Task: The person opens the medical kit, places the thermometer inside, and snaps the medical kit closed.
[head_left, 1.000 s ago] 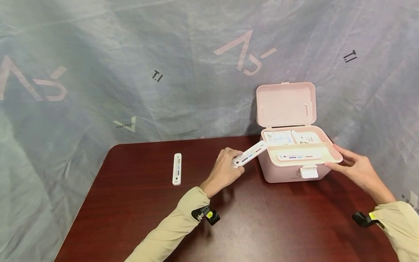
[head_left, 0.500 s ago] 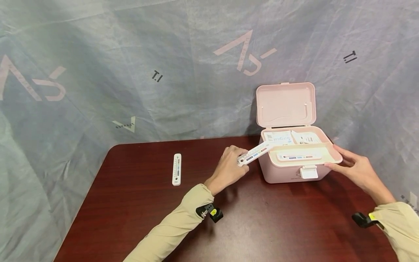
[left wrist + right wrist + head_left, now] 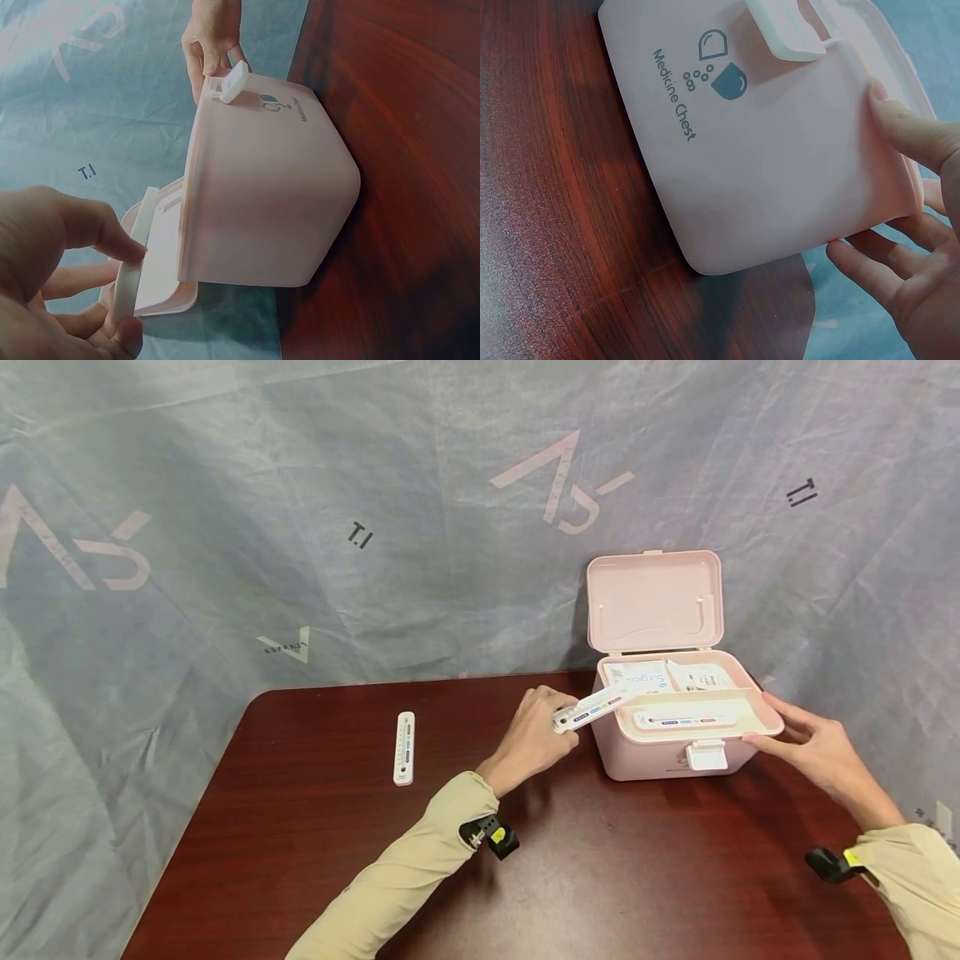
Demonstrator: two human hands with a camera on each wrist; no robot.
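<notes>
While the right hand (image 3: 817, 756) grips the right front corner of the pink medicine chest (image 3: 645, 762), its thumb on the front wall and its fingers along the side, the left hand (image 3: 534, 739) pinches a flat white thermometer (image 3: 598, 706) between thumb and fingers. The far end of this thermometer overlaps the chest's left rim in the head view; contact with that rim cannot be told. A second thermometer (image 3: 686, 720) lies lengthwise in the chest's front compartment; a third thermometer (image 3: 403, 748) lies on the table (image 3: 600, 893), well apart to the chest's left. The chest's rear compartments hold a packet with blue lettering (image 3: 637, 677) and a white packet (image 3: 705, 677), and the lid (image 3: 654, 602) stands open behind. For sound handling, the pinched piece is best turned parallel to the chest's front wall, carried clear of the rim, and kept from striking the one inside, with the corner held lightly but firmly.
</notes>
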